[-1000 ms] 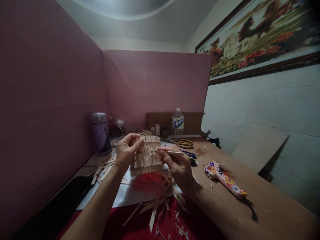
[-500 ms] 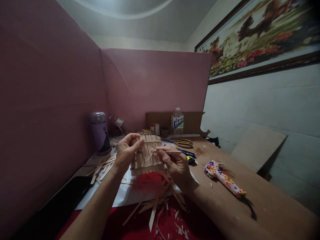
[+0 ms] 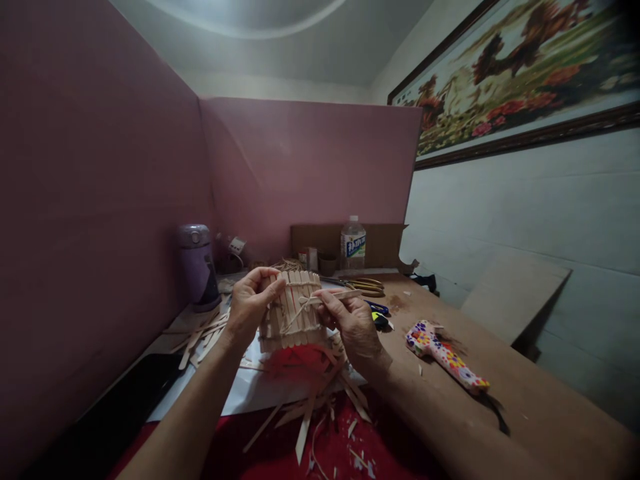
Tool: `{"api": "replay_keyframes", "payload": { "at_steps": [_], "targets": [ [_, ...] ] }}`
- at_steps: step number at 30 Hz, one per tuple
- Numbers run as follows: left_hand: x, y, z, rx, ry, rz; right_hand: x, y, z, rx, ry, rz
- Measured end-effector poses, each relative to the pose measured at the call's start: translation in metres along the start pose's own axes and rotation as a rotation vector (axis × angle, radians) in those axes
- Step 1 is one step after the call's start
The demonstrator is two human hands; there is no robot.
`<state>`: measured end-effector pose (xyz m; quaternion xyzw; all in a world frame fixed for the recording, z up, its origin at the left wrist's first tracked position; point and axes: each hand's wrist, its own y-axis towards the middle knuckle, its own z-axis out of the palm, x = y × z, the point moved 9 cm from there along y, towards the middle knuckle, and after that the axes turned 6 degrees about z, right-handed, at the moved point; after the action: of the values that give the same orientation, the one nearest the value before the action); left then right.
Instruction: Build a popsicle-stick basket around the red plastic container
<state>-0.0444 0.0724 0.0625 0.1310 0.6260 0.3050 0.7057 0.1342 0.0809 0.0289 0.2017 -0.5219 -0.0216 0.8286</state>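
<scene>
My left hand point(image 3: 249, 311) grips the left side of a small basket made of upright wooden sticks point(image 3: 294, 311), held above the table with fingers curled over its rim. My right hand point(image 3: 350, 323) pinches a thin wooden strip point(image 3: 336, 296) that lies across the basket's right side, next to a pale string bow tied on its front. Loose wooden strips and shavings point(image 3: 313, 407) lie under both hands on white paper and a red cloth.
A patterned glue gun point(image 3: 445, 355) lies on the brown table to the right. Gold scissors point(image 3: 367, 287), a blue-handled tool point(image 3: 379, 309), a bottle point(image 3: 353, 243) and a purple flask point(image 3: 197, 265) stand behind. Pink boards wall the left and back. A black slab point(image 3: 120, 413) lies at front left.
My right hand has turned and lifted the thin strip, so that it now angles up across the basket's right side. The left hand keeps its hold on the basket.
</scene>
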Motion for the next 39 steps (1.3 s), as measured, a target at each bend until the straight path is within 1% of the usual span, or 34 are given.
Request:
{"api": "replay_keyframes", "payload": {
  "at_steps": [4, 15, 19, 23, 31, 39],
  "targets": [
    [0.0013, 0.0004, -0.0009, 0.007, 0.002, 0.003, -0.0024, 0.0004, -0.0007, -0.007, 0.053, 0.037],
    [-0.0004, 0.0007, 0.0005, 0.001, 0.017, 0.008, -0.0012, -0.0006, -0.0012, -0.045, 0.008, 0.047],
    [-0.0015, 0.0009, 0.0016, 0.008, 0.023, 0.006, -0.0061, 0.0012, -0.0033, -0.037, 0.077, 0.084],
    [-0.0026, 0.0003, 0.0019, 0.004, 0.033, 0.006, -0.0087, 0.0028, -0.0045, -0.018, 0.115, 0.088],
    [-0.0024, -0.0005, 0.0018, 0.013, 0.023, -0.001, -0.0083, 0.0028, -0.0034, 0.005, 0.073, 0.085],
    [-0.0008, 0.0006, 0.0007, 0.027, 0.041, 0.019, -0.0084, 0.0026, -0.0035, -0.019, 0.062, 0.093]
  ]
}}
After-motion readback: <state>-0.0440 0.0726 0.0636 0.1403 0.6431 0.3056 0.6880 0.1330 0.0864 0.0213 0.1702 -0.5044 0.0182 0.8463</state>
